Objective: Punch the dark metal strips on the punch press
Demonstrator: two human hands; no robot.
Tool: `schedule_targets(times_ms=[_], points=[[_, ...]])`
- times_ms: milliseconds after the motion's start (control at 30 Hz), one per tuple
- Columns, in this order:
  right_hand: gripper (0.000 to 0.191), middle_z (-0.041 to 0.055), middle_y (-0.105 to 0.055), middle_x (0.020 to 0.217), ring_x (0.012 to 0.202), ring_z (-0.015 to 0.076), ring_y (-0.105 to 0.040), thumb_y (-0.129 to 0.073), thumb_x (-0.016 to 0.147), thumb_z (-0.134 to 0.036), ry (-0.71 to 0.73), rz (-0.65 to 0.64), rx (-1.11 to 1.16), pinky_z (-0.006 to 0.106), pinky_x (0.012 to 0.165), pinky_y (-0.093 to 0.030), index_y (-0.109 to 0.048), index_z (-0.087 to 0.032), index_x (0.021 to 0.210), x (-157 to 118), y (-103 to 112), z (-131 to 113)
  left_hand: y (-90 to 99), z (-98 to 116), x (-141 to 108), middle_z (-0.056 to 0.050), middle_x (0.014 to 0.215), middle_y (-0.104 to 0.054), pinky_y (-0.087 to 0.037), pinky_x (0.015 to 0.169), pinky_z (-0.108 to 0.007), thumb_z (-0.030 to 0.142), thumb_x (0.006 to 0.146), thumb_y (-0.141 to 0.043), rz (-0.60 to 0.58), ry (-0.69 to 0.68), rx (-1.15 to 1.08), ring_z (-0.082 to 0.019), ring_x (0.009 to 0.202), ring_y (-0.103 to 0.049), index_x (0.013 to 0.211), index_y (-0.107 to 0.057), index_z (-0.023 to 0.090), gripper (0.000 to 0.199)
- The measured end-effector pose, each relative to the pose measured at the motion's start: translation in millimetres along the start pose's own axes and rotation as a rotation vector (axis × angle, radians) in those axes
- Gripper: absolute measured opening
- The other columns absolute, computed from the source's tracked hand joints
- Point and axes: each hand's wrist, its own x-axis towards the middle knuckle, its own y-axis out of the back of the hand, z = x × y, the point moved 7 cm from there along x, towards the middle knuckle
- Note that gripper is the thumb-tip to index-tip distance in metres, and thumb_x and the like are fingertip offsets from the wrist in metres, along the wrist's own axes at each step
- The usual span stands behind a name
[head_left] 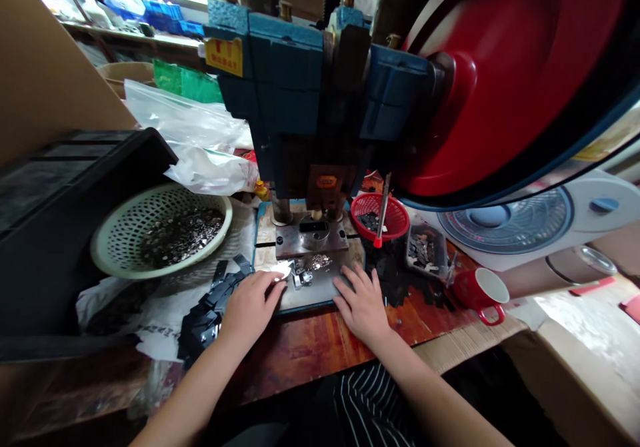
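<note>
My left hand [253, 305] is at the left front of the press's metal base plate [320, 294], its thumb and forefinger closed on a thin shiny metal piece [283, 270]. Flat on the plate's right side, my right hand [363, 304] has its fingers spread and holds nothing. Between the hands lie small metal parts [302, 278] and a scatter of tiny bright bits [320, 261]. Behind them stands the steel die block [313, 235], below the blue press [285, 80]. A heap of dark flat strips [213, 307] lies beside my left wrist.
A pale green basket [105, 250] of small metal pieces stands left. To the right are a red basket [357, 220], a red-handled rod [383, 207], a clear tub [443, 260] of strips, a red mug [470, 290] and a fan [585, 200]. The large red flywheel [515, 80] overhangs the right.
</note>
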Motion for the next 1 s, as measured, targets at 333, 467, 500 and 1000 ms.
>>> schedule_targets(times_ms=[333, 467, 500, 1000], points=[[0.028, 0.0040, -0.054, 0.129, 0.127, 0.0250, -0.038, -0.050, 0.089, -0.030, 0.077, 0.056, 0.013, 0.056, 0.109, -0.016, -0.059, -0.030, 0.116, -5, -2, -12, -4.3, 24, -10, -0.004, 0.094, -0.064, -0.044, 0.083, -0.034, 0.039, 0.088, -0.041, -0.024, -0.064, -0.184, -0.020, 0.091, -0.059, 0.092, -0.063, 0.024, 0.027], [0.017, 0.0003, -0.064, 0.109, 0.118, 0.0204, -0.046, -0.054, 0.088, -0.027, 0.097, 0.139, 0.097, 0.052, 0.111, -0.015, -0.064, -0.030, 0.101, -11, -5, -16, -9.5, 25, -10, -0.004, 0.095, -0.065, -0.045, 0.084, -0.033, 0.039, 0.087, -0.044, -0.031, -0.042, -0.270, -0.021, 0.093, -0.060, 0.093, -0.064, 0.024, 0.026], [0.016, -0.0004, -0.065, 0.103, 0.113, 0.0189, -0.049, -0.053, 0.088, -0.025, 0.097, 0.152, 0.125, 0.050, 0.112, -0.014, -0.064, -0.030, 0.098, -12, -6, -17, -10.1, 23, -9, -0.004, 0.096, -0.066, -0.046, 0.083, -0.033, 0.040, 0.086, -0.046, -0.023, -0.014, -0.301, -0.021, 0.093, -0.060, 0.094, -0.064, 0.023, 0.026], [0.015, 0.0033, -0.063, 0.095, 0.100, 0.0218, -0.051, -0.056, 0.086, -0.028, -0.108, 0.338, 0.188, 0.045, 0.101, -0.028, -0.069, -0.025, 0.080, 136, 28, 0, 13.0, 9, 34, -0.003, 0.087, -0.070, -0.050, 0.074, -0.031, 0.043, 0.079, -0.052, 0.015, 0.197, -0.580, -0.019, 0.078, -0.065, 0.091, -0.066, 0.021, 0.029]])
